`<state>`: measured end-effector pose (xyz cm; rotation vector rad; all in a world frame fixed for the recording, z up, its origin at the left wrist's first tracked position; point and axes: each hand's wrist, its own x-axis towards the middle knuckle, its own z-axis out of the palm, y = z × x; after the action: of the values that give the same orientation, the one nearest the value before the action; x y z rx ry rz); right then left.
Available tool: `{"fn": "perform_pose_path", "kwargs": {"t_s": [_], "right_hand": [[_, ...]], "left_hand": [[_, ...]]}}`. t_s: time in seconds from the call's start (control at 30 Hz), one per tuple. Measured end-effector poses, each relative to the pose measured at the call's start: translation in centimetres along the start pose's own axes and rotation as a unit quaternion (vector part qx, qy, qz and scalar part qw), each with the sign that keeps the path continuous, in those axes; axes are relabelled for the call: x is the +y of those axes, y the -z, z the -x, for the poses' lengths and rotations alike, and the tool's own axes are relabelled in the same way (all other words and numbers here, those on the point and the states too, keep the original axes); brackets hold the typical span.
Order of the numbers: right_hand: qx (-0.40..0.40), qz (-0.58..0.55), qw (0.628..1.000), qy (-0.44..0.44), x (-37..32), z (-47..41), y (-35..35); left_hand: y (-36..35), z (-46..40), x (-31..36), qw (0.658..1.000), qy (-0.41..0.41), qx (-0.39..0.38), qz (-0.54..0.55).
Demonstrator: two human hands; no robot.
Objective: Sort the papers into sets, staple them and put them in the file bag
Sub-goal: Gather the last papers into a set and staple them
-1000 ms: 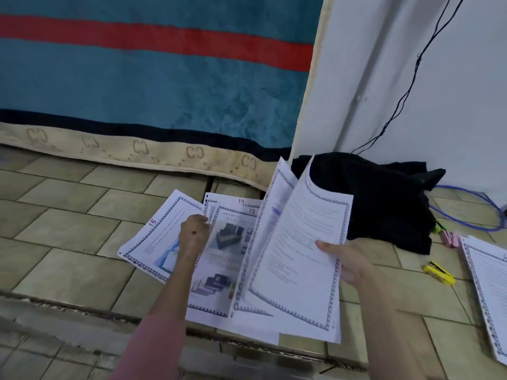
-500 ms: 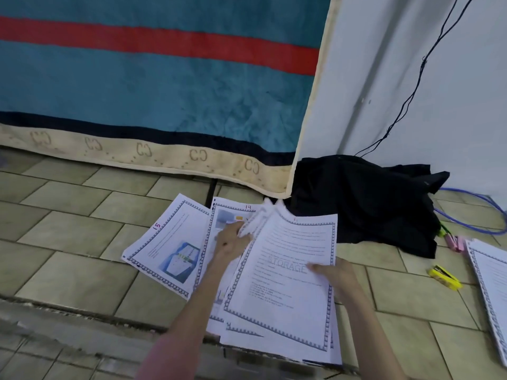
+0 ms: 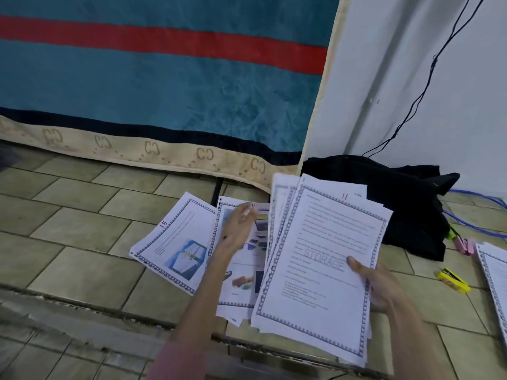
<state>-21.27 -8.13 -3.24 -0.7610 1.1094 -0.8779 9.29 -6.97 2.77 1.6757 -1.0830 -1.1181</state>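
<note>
Closest to you, your right hand (image 3: 375, 286) holds the stack (image 3: 318, 259) by its right edge, thumb pinched over the top sheet, which is marked 11 and printed "STORAGE". These sheets are light, limp and slick against one another; they already fan out at the top, so I judge a one-edge pinch will let them droop and slide. Support them from under the middle, or square them on the floor (image 3: 68, 259) before moving on.

Just left, your left hand (image 3: 236, 231) hovers with fingers loose and spread over the picture page (image 3: 247, 270) lying flat on the tiles, holding nothing; whether it touches the page is unclear. Beside that lies sheet 15 (image 3: 175, 242), partly tucked under its neighbour. Lift either by a corner, since flat paper clings to tile.

Further right sit the yellow stapler (image 3: 452, 281) and more papers (image 3: 493, 281) at the frame edge. Beyond them a black bag (image 3: 397, 204) slumps against the wall.
</note>
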Motion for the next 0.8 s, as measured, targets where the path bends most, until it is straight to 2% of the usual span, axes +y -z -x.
{"fn": "perform_pose_path", "kwargs": {"t_s": [0.03,0.07,0.1,0.17,0.3,0.37,0.4,0.5,0.6,0.67,0.73,0.8], "right_hand": [[-0.007,0.003,1.000,-0.001,0.0,0.0,-0.2],[-0.012,0.015,1.000,-0.005,-0.1,0.0,-0.6],[-0.018,0.035,0.999,-0.008,-0.1,-0.2,-1.0],[-0.017,0.067,0.998,-0.011,0.0,-0.5,-2.2],[0.018,0.089,0.996,0.008,0.2,-1.5,-4.3],[0.018,0.087,0.996,0.027,0.0,-1.7,-5.1],[0.016,0.092,0.995,0.036,-0.1,-1.6,-5.5],[-0.010,0.102,0.993,0.065,-0.5,-1.8,-6.7],[-0.036,0.143,0.986,0.081,-0.9,-2.9,-8.3],[-0.058,0.181,0.978,0.084,-1.4,-3.8,-9.9],[-0.112,0.250,0.958,0.083,-1.9,-5.2,-11.9],[-0.164,0.309,0.933,0.088,-2.4,-6.6,-14.3]], "left_hand": [[1.0,-0.5,-1.2,0.987,0.043,0.103,-0.117],[1.9,-0.9,-2.4,0.961,0.091,0.164,-0.202],[2.4,-1.1,-3.3,0.944,0.127,0.181,-0.246],[2.7,-1.7,-4.9,0.937,0.156,0.171,-0.262],[3.4,-1.8,-5.2,0.971,0.094,0.146,-0.167],[3.7,-1.8,-5.2,0.988,0.049,0.129,-0.070],[3.8,-1.5,-5.1,0.993,0.053,0.110,0.005],[3.5,-1.1,-5.6,0.974,0.127,0.047,0.181],[3.5,-0.2,-5.5,0.950,0.147,0.019,0.274],[3.7,0.6,-5.1,0.952,0.126,0.044,0.275],[4.1,1.3,-5.6,0.966,0.107,0.139,0.190],[4.6,1.9,-6.3,0.963,0.095,0.219,0.124]]}}
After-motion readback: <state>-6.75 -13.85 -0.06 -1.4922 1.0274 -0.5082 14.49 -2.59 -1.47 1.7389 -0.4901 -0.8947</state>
